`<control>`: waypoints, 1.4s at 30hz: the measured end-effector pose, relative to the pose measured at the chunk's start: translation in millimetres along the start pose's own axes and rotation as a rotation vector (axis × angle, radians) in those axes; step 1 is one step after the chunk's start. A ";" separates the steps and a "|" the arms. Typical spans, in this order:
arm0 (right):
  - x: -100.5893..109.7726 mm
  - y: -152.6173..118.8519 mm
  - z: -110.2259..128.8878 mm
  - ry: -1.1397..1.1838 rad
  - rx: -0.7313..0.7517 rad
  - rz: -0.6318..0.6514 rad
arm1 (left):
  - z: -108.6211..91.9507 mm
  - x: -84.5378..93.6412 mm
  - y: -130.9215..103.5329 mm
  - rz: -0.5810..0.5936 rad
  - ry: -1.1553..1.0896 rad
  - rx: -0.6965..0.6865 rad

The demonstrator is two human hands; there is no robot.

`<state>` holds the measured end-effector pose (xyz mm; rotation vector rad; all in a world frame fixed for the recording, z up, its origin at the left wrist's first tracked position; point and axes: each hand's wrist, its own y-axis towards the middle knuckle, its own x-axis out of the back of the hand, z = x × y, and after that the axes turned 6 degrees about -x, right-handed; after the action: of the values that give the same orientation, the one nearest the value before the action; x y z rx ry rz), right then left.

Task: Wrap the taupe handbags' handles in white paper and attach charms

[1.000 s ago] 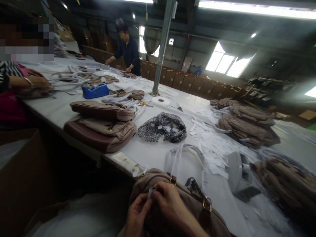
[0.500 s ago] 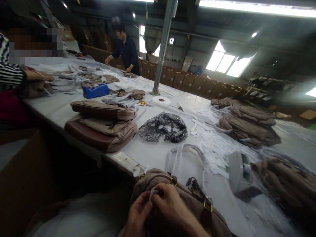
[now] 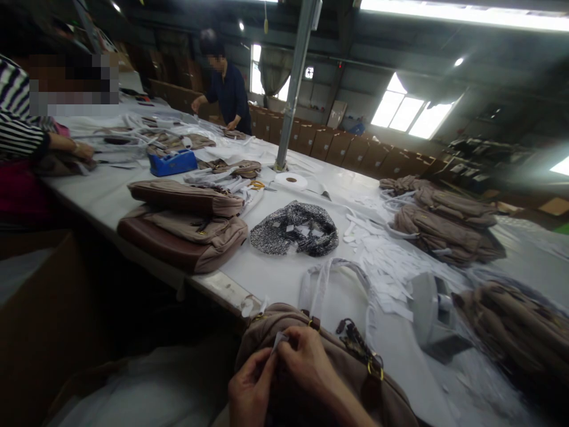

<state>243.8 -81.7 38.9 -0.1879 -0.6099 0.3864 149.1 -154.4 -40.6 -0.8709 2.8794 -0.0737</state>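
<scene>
A taupe handbag (image 3: 351,365) with brown leather tabs and gold buckles lies at the table's near edge. Its handles (image 3: 317,284) are wrapped in white and stand up behind it. Over the bag's front, my left hand (image 3: 251,379) and my right hand (image 3: 306,359) meet, with fingertips pinched together. A small white slip of paper (image 3: 278,340) sticks up between them, gripped by both. What lies under my fingers is hidden. A dark cord or strap bundle (image 3: 353,338) hangs beside the right buckle.
Stacked bags (image 3: 186,228) sit left, more bags (image 3: 448,225) right. A black-and-white patterned cloth (image 3: 296,228) holds white slips. Scattered white paper pieces (image 3: 386,267), a grey tape dispenser (image 3: 438,314), a blue dispenser (image 3: 173,162) and a metal post (image 3: 293,89) are on the table. Two co-workers stand beyond.
My hands stay at the same spot, with the fingers shifting slightly around the white slip, which now points up more. The striped-sleeved co-worker on the left has moved a little.
</scene>
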 end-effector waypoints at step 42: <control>13.4 -9.4 -21.3 0.415 -0.004 0.084 | -27.1 5.8 8.8 0.394 0.045 0.166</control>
<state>269.2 -86.1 31.4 -0.2891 -0.1947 0.4126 135.6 -150.1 -15.2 -0.2688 2.9715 -0.2883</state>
